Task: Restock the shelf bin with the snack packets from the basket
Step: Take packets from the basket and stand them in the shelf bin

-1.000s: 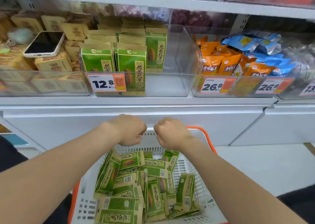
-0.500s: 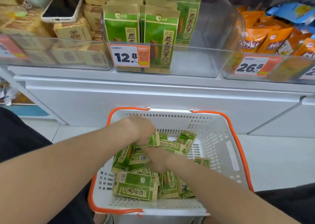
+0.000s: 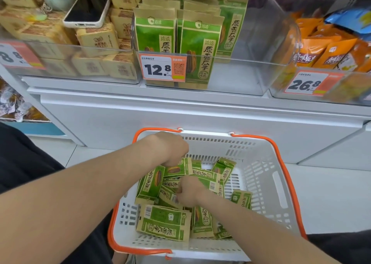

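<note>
A person's two hands work inside a white plastic basket set on the floor below a shop shelf. The left hand is curled tight, its fingers turned down and pinching the top edge of one of the snack packets; the right hand, also closed, digs into the middle of the heap and grips a packet there. The packets are flat, rectangular pouches of green and tan paper-look film printed with dark characters and a seed picture, lying loose and overlapping at all angles across the basket's slotted floor. The basket has perforated walls and bright orange handles folded down along its rim. Above it, the clear, glossy shelf bin holds upright rows of larger matching green bags on its left side, behind an orange and white price tag reading 12.8. A phone in a white case lies on tan boxes in the neighbouring bin.
</note>
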### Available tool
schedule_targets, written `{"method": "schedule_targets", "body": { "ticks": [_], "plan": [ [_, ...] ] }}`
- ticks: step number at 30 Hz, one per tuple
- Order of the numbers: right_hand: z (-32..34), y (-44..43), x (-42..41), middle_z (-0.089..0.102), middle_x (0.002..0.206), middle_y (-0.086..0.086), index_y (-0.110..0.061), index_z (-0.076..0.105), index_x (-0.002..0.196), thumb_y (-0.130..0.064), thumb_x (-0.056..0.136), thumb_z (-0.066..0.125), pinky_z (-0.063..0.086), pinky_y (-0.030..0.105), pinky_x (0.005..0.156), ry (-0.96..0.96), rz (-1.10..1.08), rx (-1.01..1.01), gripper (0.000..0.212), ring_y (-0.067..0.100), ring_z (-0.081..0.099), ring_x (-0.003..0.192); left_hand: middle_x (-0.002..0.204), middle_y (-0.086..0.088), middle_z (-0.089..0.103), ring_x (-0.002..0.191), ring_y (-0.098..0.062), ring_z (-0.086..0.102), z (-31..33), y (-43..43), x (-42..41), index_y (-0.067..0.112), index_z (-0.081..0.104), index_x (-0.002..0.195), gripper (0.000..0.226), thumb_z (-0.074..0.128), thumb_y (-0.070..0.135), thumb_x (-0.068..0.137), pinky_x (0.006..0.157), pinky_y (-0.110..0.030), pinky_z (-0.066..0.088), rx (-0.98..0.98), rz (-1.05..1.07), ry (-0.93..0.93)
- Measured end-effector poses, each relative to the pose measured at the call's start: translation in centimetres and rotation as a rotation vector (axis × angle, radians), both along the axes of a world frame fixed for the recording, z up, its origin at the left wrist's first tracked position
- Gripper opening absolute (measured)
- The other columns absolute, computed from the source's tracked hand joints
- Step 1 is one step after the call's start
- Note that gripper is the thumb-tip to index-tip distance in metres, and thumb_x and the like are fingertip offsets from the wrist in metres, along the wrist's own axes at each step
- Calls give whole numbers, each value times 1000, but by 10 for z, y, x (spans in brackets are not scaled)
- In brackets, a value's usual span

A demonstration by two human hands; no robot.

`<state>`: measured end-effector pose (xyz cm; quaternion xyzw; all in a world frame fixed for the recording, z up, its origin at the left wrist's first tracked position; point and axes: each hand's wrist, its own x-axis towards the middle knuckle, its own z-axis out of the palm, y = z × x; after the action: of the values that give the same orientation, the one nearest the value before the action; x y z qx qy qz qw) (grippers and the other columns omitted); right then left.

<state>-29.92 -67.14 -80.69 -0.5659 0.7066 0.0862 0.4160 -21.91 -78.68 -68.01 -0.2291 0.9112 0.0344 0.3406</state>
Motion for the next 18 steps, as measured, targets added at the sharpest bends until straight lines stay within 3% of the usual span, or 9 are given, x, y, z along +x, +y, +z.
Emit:
{"method": "schedule_targets", "body": {
  "ticks": [3,6,8,11,13,15,18],
  "plan": [
    [17,-9,-18,45,61,3,-11,45,63,-2,91,51,46,28,51,18,-84,-85,30,18,45,54,127,-6,67,105,-28,69,6,-1,-1,18,60,137,43,50,-1,101,80,-38,55,-7,-15,-20],
    [28,-18,-42,69,86,8,-5,69,91,-4,96,53,63,37,74,71,-133,-236,16,22,66,76,135,-6,64,116,-29,66,14,-2,-2,19,55,147,54,56,-3,98,89,-40,57,11,-13,-23],
    [40,-25,-59,73,106,7,-12,73,111,-6,98,57,61,38,85,64,-172,-356,22,22,69,92,141,-5,61,124,-28,62,14,-7,-3,20,48,152,63,72,9,94,97,-41,56,59,31,-15],
    [68,-32,-79,74,113,2,-15,77,116,-6,100,58,53,28,90,-76,-184,-478,26,14,65,99,143,-3,55,127,-27,59,7,-14,-3,18,45,149,88,88,48,79,104,-46,53,87,138,18],
    [82,-32,-90,74,100,1,-16,78,109,-6,101,55,52,27,81,-142,-253,-579,26,14,65,89,133,-5,61,115,-27,63,12,-14,-4,15,52,138,67,72,59,91,98,-42,53,114,229,90],
    [90,-28,-96,69,88,-1,-17,73,107,-6,101,50,45,27,68,-182,-334,-685,26,15,62,79,122,-10,67,104,-28,64,21,-15,-7,11,59,124,50,51,57,106,86,-37,51,141,320,217],
    [92,-22,-97,65,95,-2,-16,66,111,-13,103,45,40,29,75,-101,-346,-913,23,19,60,89,102,-13,71,84,-30,72,38,-17,-12,8,65,103,50,51,56,106,62,-37,58,261,483,396]
  ]
}}
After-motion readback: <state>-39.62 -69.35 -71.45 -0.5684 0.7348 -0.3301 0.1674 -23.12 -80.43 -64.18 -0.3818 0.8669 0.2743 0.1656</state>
